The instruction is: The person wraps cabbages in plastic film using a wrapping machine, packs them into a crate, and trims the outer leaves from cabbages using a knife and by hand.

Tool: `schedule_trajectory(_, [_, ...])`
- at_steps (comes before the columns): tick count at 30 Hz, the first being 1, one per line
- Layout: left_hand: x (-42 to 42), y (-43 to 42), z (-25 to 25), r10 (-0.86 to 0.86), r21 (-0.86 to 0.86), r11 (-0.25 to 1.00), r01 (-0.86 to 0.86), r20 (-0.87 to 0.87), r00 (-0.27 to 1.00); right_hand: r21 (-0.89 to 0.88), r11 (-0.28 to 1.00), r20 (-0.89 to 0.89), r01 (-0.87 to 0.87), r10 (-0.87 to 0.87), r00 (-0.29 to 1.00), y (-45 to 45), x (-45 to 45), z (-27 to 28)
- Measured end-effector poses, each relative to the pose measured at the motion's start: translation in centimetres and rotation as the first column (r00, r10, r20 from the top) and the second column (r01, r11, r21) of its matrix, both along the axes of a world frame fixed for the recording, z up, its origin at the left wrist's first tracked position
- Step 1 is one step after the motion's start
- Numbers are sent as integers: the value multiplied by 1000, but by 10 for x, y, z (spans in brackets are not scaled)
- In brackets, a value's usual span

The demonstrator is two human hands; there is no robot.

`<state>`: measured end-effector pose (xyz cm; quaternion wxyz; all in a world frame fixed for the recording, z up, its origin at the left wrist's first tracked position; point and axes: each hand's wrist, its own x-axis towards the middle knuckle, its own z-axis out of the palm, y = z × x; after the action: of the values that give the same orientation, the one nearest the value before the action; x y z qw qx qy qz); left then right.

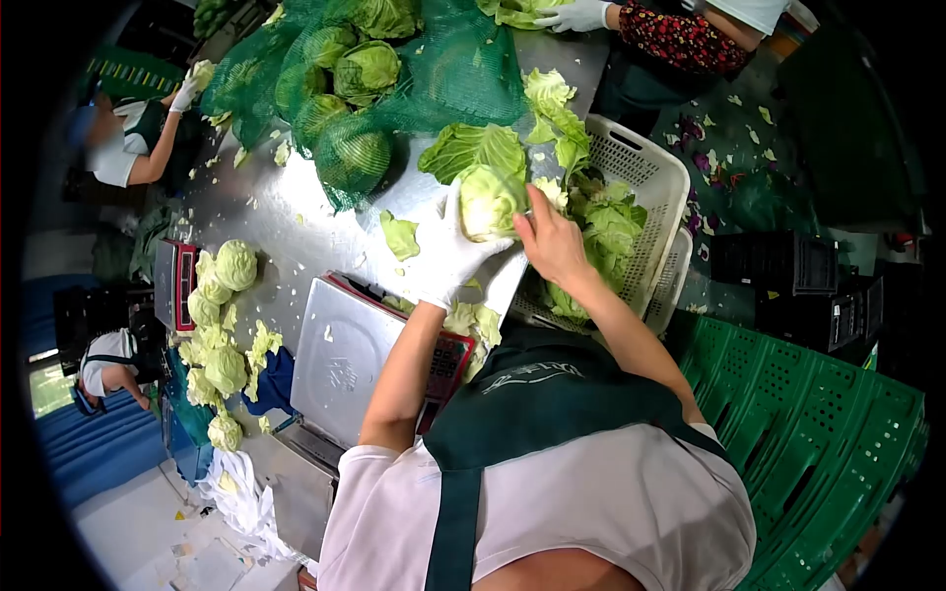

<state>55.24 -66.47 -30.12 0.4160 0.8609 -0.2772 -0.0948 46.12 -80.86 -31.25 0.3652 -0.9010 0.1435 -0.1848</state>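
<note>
White-gloved left hand (446,250) cups a round pale-green cabbage head (485,207) over the silver metal table (293,248), apparently steadying it for the bare right hand (555,239), fingers touching its right side, grip unclear; cream perforated plastic basket (642,161) just right.

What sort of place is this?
Probably a vegetable packing or prep room: cabbages and green netting on a metal table, what looks like a weighing scale, and a white basket of loose leaves.

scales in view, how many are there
2: one scale partly behind the left forearm, another scale left of the loose cabbages; more may be hidden.
</note>
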Motion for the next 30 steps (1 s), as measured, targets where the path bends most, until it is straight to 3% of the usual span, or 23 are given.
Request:
schedule_trajectory(2, [3,-8,-7,-33,48,998,32,37,999,-86,996,-23,-22,20,1000,3,-1,2])
schedule_trajectory(5, [5,-24,-26,44,8,999,-47,227,973,-209,977,-86,-49,31,996,1,-3,0])
schedule_trajectory(14, [13,-54,-3,-52,232,973,5,194,980,-289,953,-193,-89,33,981,-25,3,-4])
schedule_trajectory(17, [17,-61,-7,-49,272,962,-11,213,976,-182,979,-252,-95,47,967,-31,16,3])
schedule_trajectory(19, [17,-61,10,-48,306,952,-9,177,983,-183,979,-244,-90,44,969,-32,18,-1])
schedule_trajectory(24, [14,-64,-5,-44,264,964,-28,264,964,-195,966,-306,-169,103,946,-44,22,3])
schedule_trajectory(25, [13,-67,-2,-20,250,967,-49,264,964,-236,960,-183,-150,108,977,-46,23,-2])
schedule_trajectory(26, [10,-67,1,-24,250,967,-46,268,963,-236,961,-178,-145,103,979,-53,25,-2])
schedule_trajectory(28, [-3,-62,11,-91,285,958,19,241,966,75,991,-312,109,-81,947,-67,32,9])
schedule_trajectory(29, [-7,-57,0,-87,233,972,26,257,962,-151,978,1,147,-149,989,-76,35,-25])
schedule_trajectory(30, [-7,-50,-6,-85,214,976,33,238,968,-149,977,18,153,-152,988,-79,34,-20])
